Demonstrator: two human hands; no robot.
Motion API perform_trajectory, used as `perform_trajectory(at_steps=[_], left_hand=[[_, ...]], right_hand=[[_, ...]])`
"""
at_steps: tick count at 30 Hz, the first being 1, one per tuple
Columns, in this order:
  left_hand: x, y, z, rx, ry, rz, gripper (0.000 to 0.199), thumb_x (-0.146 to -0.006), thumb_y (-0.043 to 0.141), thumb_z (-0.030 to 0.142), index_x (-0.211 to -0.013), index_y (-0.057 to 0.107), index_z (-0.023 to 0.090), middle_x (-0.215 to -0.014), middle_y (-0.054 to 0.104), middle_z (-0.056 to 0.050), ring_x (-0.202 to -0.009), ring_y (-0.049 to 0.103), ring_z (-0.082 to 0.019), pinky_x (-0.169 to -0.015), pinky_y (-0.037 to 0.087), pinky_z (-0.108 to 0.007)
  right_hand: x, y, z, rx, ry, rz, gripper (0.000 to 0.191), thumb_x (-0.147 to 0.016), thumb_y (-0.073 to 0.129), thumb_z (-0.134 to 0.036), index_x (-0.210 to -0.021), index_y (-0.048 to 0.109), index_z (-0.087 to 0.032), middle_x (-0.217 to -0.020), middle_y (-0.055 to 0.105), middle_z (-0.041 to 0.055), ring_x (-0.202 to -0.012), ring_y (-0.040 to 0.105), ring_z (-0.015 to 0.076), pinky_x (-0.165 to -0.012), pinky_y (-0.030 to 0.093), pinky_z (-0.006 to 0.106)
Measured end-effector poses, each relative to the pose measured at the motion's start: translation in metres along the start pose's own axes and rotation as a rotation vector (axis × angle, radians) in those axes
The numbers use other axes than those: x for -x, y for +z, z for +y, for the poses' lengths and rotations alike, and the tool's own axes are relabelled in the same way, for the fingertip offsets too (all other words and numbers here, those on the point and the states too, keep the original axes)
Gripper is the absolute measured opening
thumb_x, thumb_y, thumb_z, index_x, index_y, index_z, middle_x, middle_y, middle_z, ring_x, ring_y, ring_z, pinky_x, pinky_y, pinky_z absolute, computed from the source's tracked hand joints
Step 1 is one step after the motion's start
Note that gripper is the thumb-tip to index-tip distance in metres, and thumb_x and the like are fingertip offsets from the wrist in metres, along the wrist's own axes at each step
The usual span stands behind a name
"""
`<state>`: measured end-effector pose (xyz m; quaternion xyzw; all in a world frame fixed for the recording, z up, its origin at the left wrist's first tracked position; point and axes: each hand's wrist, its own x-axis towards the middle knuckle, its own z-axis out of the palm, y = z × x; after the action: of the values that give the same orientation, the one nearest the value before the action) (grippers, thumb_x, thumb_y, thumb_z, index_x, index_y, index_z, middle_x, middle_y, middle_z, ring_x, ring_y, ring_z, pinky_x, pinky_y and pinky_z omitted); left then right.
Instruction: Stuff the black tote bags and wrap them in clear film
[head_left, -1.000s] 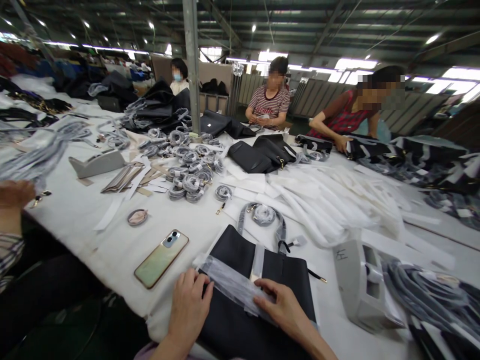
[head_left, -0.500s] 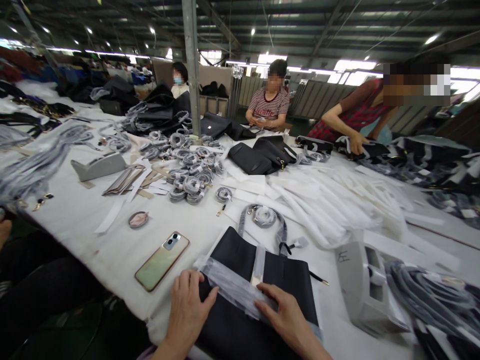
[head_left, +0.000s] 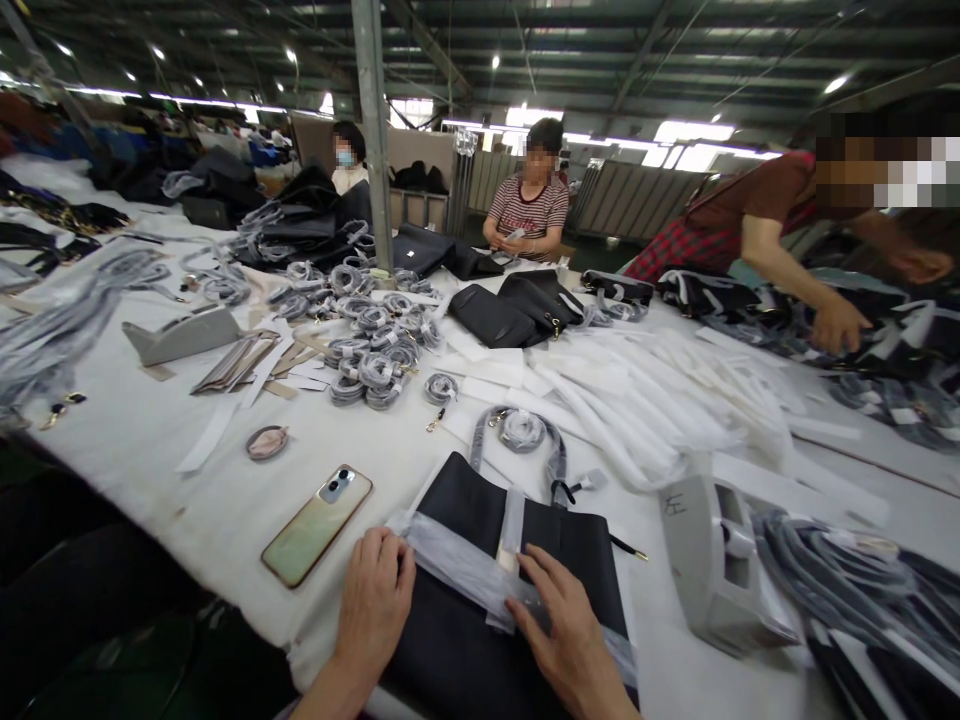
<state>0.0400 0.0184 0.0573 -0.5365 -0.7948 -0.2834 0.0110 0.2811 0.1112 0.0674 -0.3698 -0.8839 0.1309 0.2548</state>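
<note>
At a crowded white work table (head_left: 225,500), a black bag (head_left: 454,640) lies flat directly before us at six o'clock, crossed by a crinkled plastic band (head_left: 457,563). The band's long axis slants from ten o'clock down to four; from our left hand (head_left: 375,600), bent at its ten o'clock end, it stretches away toward three and four, passing beneath our right hand (head_left: 564,625). Both hands are close: the left is nearer the end, the right sits over the middle. Our right thumb stands well apart from the fingers, tips resting on the band; we cannot tell whether the curled left fingers pinch anything. The bag is smooth and matte, with leather-like panels and straight edges, while the film is thin, cloudy and wrinkled. At twelve o'clock, a rounded handle (head_left: 560,455) in glossy wrap arches around a coiled strap (head_left: 523,430). A shiny pale-green phone (head_left: 316,525) lies between nine and ten, and a hard grey tape dispenser (head_left: 697,570) stands at three. Toward eleven, we see ring-shaped coils (head_left: 379,350) heaped together; toward one, a co-worker (head_left: 772,230) in a plaid garment leans over wrapped goods.
</note>
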Motion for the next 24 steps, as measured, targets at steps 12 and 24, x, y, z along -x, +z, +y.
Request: perform_trajectory(at_steps=[12, 24], left_hand=[[-0.003, -0.010, 0.011, -0.081, 0.349, 0.089, 0.033, -0.090, 0.042, 0.015, -0.122, 0.051, 0.016, -0.129, 0.052, -0.014, -0.119, 0.048, -0.027, -0.102, 0.035, -0.048], [0.004, 0.034, -0.028, -0.361, 0.642, -0.137, 0.059, -0.087, 0.048, 0.040, -0.141, 0.040, 0.018, -0.151, 0.034, -0.011, -0.139, 0.025, -0.034, -0.109, 0.021, -0.060]], right_hand=[[0.036, 0.014, -0.033, 0.334, -0.285, -0.218, 0.070, -0.083, 0.064, -0.038, -0.143, 0.035, -0.017, -0.144, 0.044, 0.0092, -0.129, 0.044, 0.0284, -0.106, 0.037, 0.045], [0.077, -0.015, 0.012, 0.441, -0.097, -0.139, 0.067, -0.088, 0.057, -0.038, -0.147, 0.028, -0.023, -0.142, 0.048, 0.0069, -0.124, 0.049, 0.0262, -0.111, 0.021, 0.046]])
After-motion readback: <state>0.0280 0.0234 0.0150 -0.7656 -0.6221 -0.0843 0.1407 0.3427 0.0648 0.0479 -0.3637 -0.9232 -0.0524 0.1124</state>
